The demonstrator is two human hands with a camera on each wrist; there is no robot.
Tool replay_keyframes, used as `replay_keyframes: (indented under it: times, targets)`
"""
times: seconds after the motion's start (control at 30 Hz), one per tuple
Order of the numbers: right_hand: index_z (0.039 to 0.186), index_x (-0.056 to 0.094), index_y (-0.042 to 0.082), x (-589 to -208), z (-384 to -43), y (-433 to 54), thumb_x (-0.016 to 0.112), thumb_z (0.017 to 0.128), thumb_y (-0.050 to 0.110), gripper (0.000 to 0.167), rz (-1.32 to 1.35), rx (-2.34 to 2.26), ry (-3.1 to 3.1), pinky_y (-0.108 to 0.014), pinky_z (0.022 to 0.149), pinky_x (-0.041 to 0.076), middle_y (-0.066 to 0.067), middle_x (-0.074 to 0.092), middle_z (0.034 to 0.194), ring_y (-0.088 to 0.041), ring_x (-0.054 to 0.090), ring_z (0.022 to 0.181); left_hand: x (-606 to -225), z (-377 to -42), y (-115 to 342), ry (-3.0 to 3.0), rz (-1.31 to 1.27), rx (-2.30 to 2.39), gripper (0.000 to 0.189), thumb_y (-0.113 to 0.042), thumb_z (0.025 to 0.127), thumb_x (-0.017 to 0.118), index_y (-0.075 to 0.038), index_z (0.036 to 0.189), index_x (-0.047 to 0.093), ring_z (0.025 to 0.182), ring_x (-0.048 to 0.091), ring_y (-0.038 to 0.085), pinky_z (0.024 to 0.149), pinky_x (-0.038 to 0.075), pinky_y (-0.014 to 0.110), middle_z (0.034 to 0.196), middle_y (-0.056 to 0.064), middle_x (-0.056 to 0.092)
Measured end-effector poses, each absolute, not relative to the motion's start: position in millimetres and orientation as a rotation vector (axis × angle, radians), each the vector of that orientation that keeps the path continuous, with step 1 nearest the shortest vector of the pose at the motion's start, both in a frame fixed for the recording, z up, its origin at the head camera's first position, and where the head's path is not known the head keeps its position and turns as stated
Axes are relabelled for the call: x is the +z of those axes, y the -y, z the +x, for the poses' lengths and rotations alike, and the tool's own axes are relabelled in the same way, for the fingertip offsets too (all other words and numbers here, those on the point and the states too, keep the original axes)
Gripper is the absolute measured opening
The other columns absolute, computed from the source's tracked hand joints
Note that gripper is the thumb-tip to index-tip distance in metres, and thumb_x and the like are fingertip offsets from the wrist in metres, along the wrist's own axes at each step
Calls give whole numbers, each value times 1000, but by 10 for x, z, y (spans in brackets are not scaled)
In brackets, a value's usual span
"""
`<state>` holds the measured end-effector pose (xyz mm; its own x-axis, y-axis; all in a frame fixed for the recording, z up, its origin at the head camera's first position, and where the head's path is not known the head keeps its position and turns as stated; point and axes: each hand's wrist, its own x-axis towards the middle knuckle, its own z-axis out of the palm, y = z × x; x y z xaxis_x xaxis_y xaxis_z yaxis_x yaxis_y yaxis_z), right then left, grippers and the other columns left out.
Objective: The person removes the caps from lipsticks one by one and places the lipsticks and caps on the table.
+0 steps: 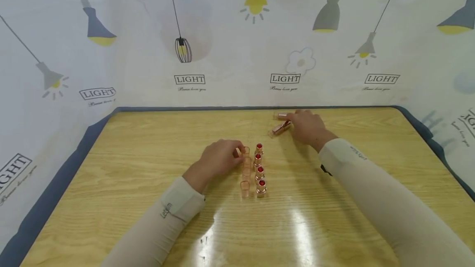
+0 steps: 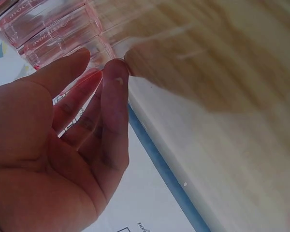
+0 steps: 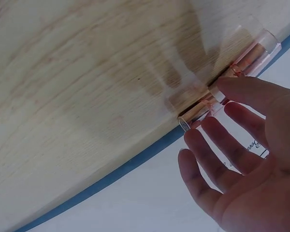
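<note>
My left hand (image 1: 221, 158) is at the far end of a row of clear pink lipstick caps (image 1: 245, 188), its thumb and forefinger pinching the farthest cap (image 1: 246, 151). Beside the caps, on their right, several uncapped lipsticks (image 1: 261, 186) stand upright with red tips showing. Near the back of the table my right hand (image 1: 307, 127) holds a lying rose-gold lipstick (image 1: 279, 129) with a clear cap, between thumb and fingers. Just behind it lies a second capped lipstick (image 1: 281, 115), partly hidden by the fingers. In the left wrist view, lettering shows on the caps (image 2: 53, 34).
The wooden table (image 1: 148, 135) has a dark blue border (image 1: 193, 108) along its back and sides. A white cloth (image 1: 230, 44) printed with lamps hangs behind it. Light glares off the tabletop in front of the lipsticks.
</note>
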<state>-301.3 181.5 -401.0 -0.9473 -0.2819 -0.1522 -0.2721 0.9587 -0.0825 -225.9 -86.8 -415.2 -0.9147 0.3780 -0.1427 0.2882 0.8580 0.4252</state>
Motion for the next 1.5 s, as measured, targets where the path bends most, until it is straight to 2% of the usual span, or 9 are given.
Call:
replay_keyframes:
  times: [0.2, 0.47, 0.67, 0.87, 1.0, 1.17, 1.37, 1.43, 1.5]
  targets:
    - [144, 52, 14, -4016, -3034, -1841, 58, 98, 10, 47, -443, -115, -2966, -57, 87, 52, -25, 57, 134, -44, 60, 117, -4131, -2262, 861, -2820, 525, 595, 16, -30, 95, 69, -21, 109, 70, 81, 63, 12, 73, 50, 33, 92, -5, 70]
    - [147, 49, 14, -4042, -3099, -1762, 49, 100, 8, 47, -428, -70, -2962, -57, 85, 54, -24, 59, 133, -43, 62, 114, -4098, -2251, 888, -2834, 515, 589, 15, -31, 95, 70, -21, 107, 70, 81, 64, 12, 74, 51, 33, 93, -4, 71]
    - [146, 51, 14, -4095, -3115, -1660, 47, 102, 7, 45, -414, 4, -2972, -60, 89, 52, -23, 62, 131, -44, 62, 113, -4122, -2240, 888, -2818, 513, 602, 15, -29, 95, 69, -20, 108, 69, 79, 62, 13, 72, 50, 32, 92, -3, 70]
    - [142, 53, 11, -4106, -3101, -1589, 51, 103, 11, 39, -474, 172, -2974, -57, 85, 54, -20, 65, 124, -41, 64, 108, -4128, -2233, 890, -2816, 516, 594, 23, -24, 94, 71, -19, 116, 68, 79, 61, 14, 72, 50, 33, 93, -2, 69]
    - [130, 60, 7, -4098, -3067, -1612, 53, 102, 13, 29, -498, 177, -2979, -55, 80, 55, -19, 68, 113, -39, 66, 98, -4111, -2209, 898, -2777, 516, 621, 39, -21, 92, 72, -19, 129, 62, 83, 62, 16, 76, 51, 35, 99, 0, 69]
    - [116, 65, 8, -4105, -3046, -1676, 59, 99, 16, 20, -549, 71, -3005, -51, 74, 56, -15, 70, 104, -34, 67, 91, -4087, -2163, 940, -2785, 471, 614, 46, -18, 91, 71, -21, 135, 59, 89, 65, 17, 81, 53, 38, 104, 1, 70]
    - [124, 66, 8, -4032, -2932, -1712, 66, 96, 23, 32, -527, -115, -3044, -47, 75, 56, -12, 71, 108, -28, 67, 96, -4087, -2099, 1044, -2807, 395, 627, 54, -16, 90, 71, -23, 141, 54, 92, 66, 20, 80, 53, 39, 108, -1, 70]
    - [126, 66, 7, -3992, -2869, -1703, 67, 96, 23, 35, -528, -192, -3067, -46, 75, 56, -12, 72, 110, -28, 68, 97, -4068, -2076, 1090, -2837, 357, 654, 55, -18, 90, 73, -25, 141, 54, 90, 66, 18, 77, 52, 37, 108, -2, 71]
    - [123, 67, 6, -3960, -2805, -1691, 68, 95, 24, 33, -531, -284, -3094, -45, 75, 56, -11, 72, 109, -27, 68, 95, -4033, -2055, 1136, -2874, 328, 687, 56, -20, 89, 75, -25, 141, 53, 80, 65, 16, 69, 51, 34, 108, -3, 71]
